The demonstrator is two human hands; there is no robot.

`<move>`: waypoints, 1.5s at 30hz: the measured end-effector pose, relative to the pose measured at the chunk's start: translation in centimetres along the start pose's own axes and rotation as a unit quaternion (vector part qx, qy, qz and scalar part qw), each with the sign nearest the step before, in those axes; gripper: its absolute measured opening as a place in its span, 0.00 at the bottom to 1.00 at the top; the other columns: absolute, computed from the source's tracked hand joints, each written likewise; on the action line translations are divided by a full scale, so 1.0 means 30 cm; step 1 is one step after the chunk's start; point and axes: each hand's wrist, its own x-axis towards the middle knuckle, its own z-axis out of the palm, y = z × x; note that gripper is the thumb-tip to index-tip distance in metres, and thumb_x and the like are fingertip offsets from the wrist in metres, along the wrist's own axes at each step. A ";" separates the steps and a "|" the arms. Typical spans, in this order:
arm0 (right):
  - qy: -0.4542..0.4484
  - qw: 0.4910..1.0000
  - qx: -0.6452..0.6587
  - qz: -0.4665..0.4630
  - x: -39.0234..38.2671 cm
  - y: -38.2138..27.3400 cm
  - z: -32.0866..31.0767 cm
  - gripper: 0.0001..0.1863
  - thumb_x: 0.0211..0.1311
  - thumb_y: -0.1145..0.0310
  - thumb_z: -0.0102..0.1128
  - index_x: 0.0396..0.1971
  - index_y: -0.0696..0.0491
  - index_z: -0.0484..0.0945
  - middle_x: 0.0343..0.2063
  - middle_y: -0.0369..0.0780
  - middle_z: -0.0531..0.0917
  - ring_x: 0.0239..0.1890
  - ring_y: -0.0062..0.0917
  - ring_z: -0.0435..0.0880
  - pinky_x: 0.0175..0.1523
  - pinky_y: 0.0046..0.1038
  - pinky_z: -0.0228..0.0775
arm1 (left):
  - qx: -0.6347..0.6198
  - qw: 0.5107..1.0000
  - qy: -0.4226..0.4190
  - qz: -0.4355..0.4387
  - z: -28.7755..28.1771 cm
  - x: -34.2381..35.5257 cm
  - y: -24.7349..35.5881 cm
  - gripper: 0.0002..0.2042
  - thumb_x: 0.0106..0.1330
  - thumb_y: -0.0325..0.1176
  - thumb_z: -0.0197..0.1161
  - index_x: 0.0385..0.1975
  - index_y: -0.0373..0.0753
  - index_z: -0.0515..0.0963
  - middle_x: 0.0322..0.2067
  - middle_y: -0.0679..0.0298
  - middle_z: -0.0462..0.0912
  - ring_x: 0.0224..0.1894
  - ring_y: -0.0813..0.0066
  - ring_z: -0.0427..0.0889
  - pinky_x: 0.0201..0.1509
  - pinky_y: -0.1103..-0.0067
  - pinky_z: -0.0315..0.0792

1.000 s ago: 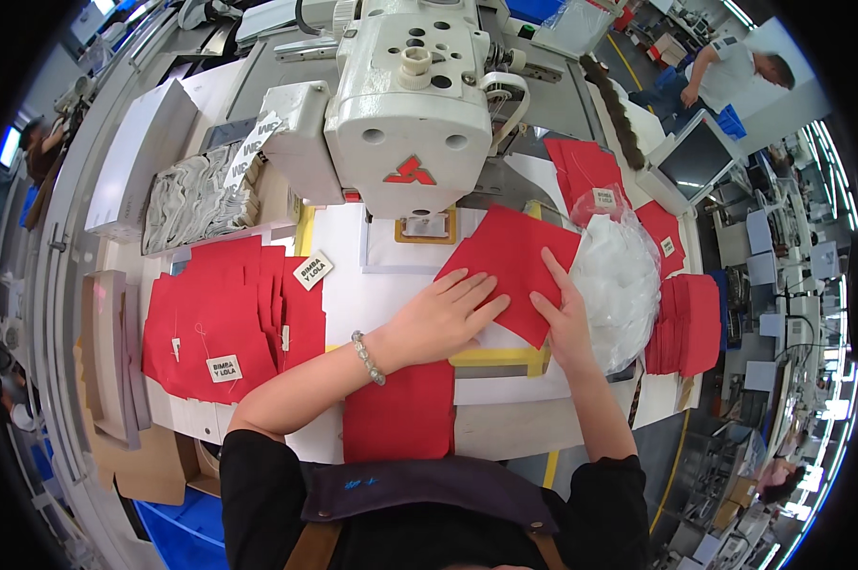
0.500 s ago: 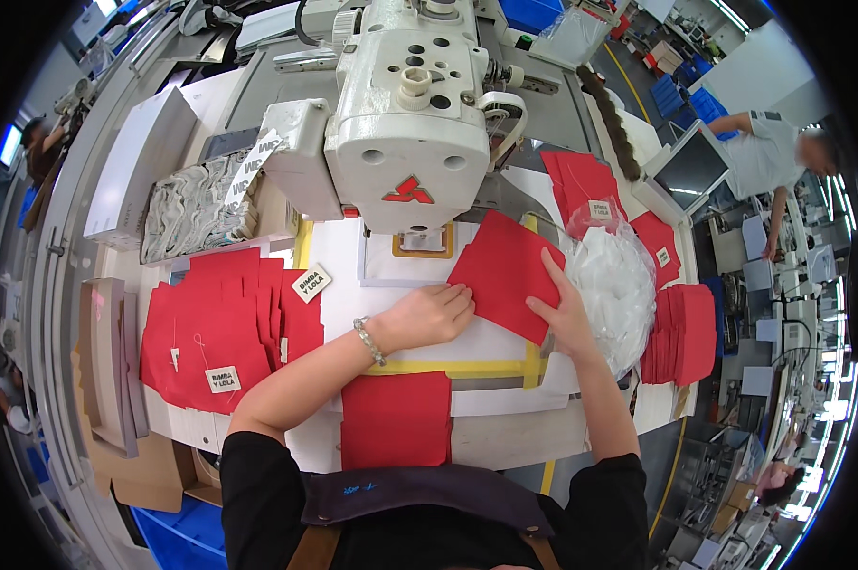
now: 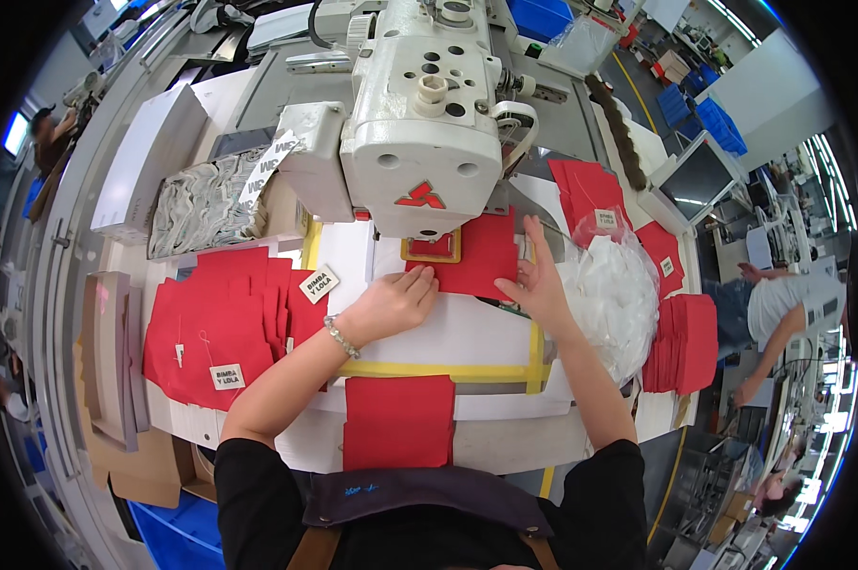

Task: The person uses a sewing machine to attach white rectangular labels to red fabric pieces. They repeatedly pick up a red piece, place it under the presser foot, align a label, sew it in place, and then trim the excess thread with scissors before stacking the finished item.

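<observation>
Both hands lie flat and open on the work, clamped on nothing. The left hand (image 3: 396,302) rests palm down on the white panel of the tabletop (image 3: 448,337), its fingertips touching the lower left edge of the red fabric piece (image 3: 481,256). The right hand (image 3: 535,275) is spread with fingers pointing up toward the machine, pressing on the right edge of the same piece. The hands are apart, one at each side of the fabric.

That red fabric piece lies directly under the head of the white sewing machine (image 3: 419,123), with a small yellow rectangular frame (image 3: 432,249) sitting on it just below the machine's front; the needle itself is hidden by the head.

To do this step well, I judge that the piece wants to be kept flat and square to the yellow frame, with even pressure from both sides so it does not skew or pucker. Fingertips are best kept outside the frame and clear of the needle area.

Nearby are a spread of red pieces with tags (image 3: 220,328) to the left, one red square (image 3: 398,421) at the near edge, a clear bag of white material (image 3: 614,294) just beside the right hand, and a stack of red pieces (image 3: 685,342) beyond it.
</observation>
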 end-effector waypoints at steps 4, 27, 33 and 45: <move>-0.065 0.967 -0.220 -0.113 0.000 0.026 0.009 0.25 0.56 0.77 0.66 0.56 0.52 0.75 0.67 0.45 0.66 0.62 0.35 0.74 0.73 0.35 0.56 | 0.026 0.998 -0.018 -0.047 -0.008 -0.049 -0.034 0.12 0.53 0.26 0.62 0.38 0.30 0.80 0.42 0.54 0.84 0.44 0.66 0.86 0.41 0.77 0.82; -0.070 0.879 -0.416 -0.223 0.015 0.089 0.068 0.13 0.58 0.73 0.64 0.44 0.53 0.81 0.56 0.42 0.78 0.49 0.34 0.81 0.74 0.47 0.51 | -0.100 0.950 0.003 -0.296 -0.096 -0.127 -0.016 0.15 0.54 0.37 0.72 0.38 0.39 0.80 0.44 0.63 0.79 0.48 0.64 0.77 0.52 0.68 0.67; -0.089 0.896 -0.396 -0.182 0.018 0.087 0.063 0.15 0.58 0.73 0.65 0.46 0.52 0.82 0.57 0.42 0.78 0.58 0.34 0.77 0.75 0.49 0.46 | -0.130 0.942 0.009 -0.311 -0.103 -0.125 -0.018 0.13 0.53 0.35 0.73 0.36 0.40 0.80 0.41 0.64 0.79 0.46 0.65 0.77 0.51 0.68 0.67; -0.048 0.884 -0.420 -0.200 -0.002 0.053 0.072 0.18 0.53 0.79 0.61 0.45 0.47 0.82 0.54 0.37 0.80 0.48 0.24 0.81 0.63 0.38 0.51 | -0.130 0.939 0.014 -0.318 -0.102 -0.132 -0.022 0.13 0.52 0.36 0.73 0.35 0.41 0.79 0.40 0.65 0.77 0.45 0.67 0.75 0.50 0.68 0.66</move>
